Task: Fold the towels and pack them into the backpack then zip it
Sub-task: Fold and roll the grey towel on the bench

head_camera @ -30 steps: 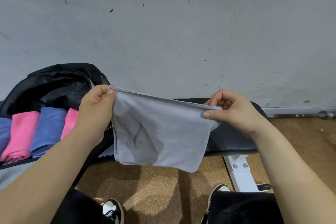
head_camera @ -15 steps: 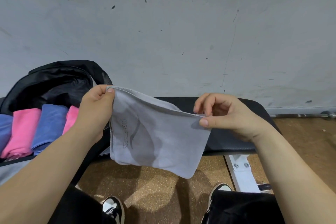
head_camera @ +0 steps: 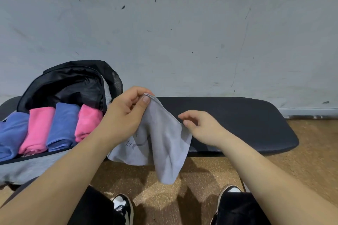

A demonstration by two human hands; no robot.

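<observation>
head view: left hand (head_camera: 126, 115) is pinching the grey towel (head_camera: 164, 142) by a top corner; right hand (head_camera: 203, 129) is curling at its edge, grip unclear; backpack (head_camera: 73, 82) is lying leftward.

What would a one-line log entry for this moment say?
step: folding grey cloth towel | left hand: pinches top edge | right hand: at fold, grip unclear | open black backpack: four pink and blue towels inside

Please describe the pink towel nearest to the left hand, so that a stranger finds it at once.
At the left end of the dark bench lies an open black backpack holding four folded towels in a row. The pink towel is the rightmost one; the other pink towel sits between two blue towels.
</observation>
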